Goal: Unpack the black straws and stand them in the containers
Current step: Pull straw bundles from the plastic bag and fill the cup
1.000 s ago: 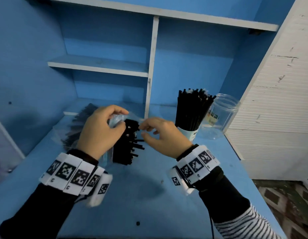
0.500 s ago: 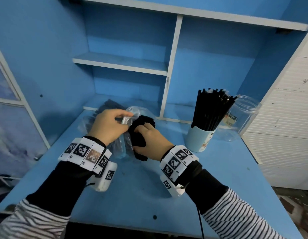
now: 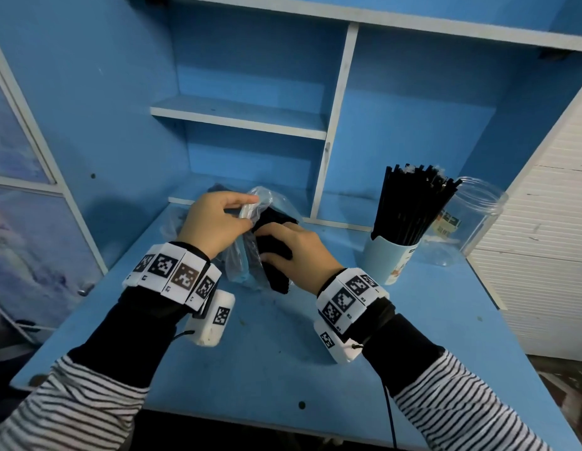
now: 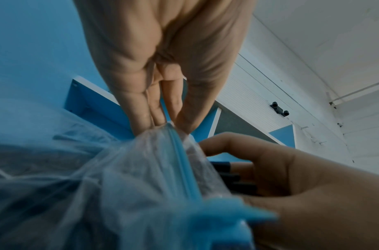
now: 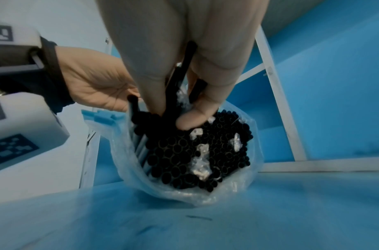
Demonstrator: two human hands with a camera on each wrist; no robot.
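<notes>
My left hand point(image 3: 215, 227) pinches the bag point(image 5: 184, 191) rim; my right hand point(image 3: 293, 252) grips black straws point(image 5: 197, 152) inside. Cup point(image 3: 389, 265) packed with straws; jar point(image 3: 478, 222) beside it.

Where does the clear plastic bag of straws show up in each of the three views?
Head: clear plastic bag at centre, between both hands.
Left wrist: fills the lower left, top edge pinched by the left hand.
Right wrist: centre, mouth open.
Shared landmark: the bag's blue zip strip.
</notes>
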